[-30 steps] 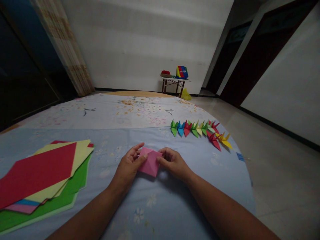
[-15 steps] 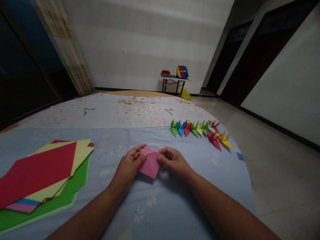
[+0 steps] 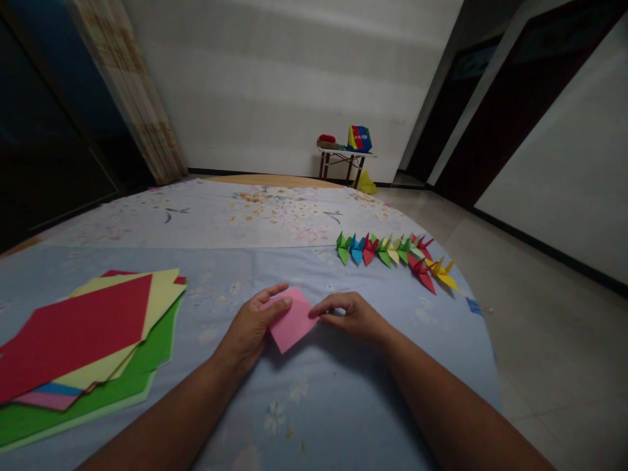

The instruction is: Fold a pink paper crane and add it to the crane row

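Observation:
A folded pink paper square (image 3: 293, 320) lies flat on the blue flowered cloth (image 3: 314, 405) in front of me. My left hand (image 3: 252, 325) rests on its left side, thumb and fingers pressed onto the paper. My right hand (image 3: 352, 316) pinches the paper's right corner between thumb and fingers. Both forearms reach in from the bottom edge.
A stack of coloured paper sheets (image 3: 81, 340), red on top, lies at the left. A row of several folded paper cranes (image 3: 392, 254) sits at the back right. The cloth's edge drops to the tiled floor (image 3: 549, 340) on the right. A small table (image 3: 343, 163) stands by the far wall.
The pink paper was raised between both hands with a crease standing up; now it lies flattened on the cloth, with the left hand pressing it and the right hand at its corner.

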The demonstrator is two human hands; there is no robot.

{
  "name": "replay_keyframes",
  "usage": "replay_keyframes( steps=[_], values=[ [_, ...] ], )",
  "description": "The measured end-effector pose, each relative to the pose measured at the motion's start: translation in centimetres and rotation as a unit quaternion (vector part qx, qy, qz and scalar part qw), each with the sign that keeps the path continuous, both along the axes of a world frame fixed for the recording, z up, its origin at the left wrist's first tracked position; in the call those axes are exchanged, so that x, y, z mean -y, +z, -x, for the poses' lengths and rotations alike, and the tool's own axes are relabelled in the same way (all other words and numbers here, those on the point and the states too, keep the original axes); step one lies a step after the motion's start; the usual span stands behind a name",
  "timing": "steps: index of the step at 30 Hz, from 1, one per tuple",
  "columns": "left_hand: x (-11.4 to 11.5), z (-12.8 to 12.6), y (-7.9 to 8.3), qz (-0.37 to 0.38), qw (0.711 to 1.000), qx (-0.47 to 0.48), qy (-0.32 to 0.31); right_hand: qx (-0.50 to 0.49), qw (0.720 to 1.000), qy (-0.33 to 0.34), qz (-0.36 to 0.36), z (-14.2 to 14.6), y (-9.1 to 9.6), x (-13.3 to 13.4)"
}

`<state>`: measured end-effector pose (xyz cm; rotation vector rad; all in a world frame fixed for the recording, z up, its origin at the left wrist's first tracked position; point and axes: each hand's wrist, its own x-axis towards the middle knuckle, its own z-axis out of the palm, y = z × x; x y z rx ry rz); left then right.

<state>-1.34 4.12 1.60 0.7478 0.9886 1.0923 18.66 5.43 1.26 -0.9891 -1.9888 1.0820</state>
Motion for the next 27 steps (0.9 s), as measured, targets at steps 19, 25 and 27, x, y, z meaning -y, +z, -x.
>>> replay_keyframes(
  steps=[19,25,27],
  values=[
    [0.3,-0.2,-0.3,0.003,0.994,0.010,-0.111,-0.039,0.995,-0.038,-0.088,-0.5,-0.8,-0.9],
    [0.5,-0.6,-0.7,0.016,0.992,0.021,-0.120,-0.035,0.995,-0.069,-0.067,-0.3,-0.9,-1.0],
    [0.7,-0.8,-0.8,0.029,0.992,0.019,-0.125,-0.046,0.994,-0.084,-0.055,-0.2,-1.0,-1.1]
  ],
)
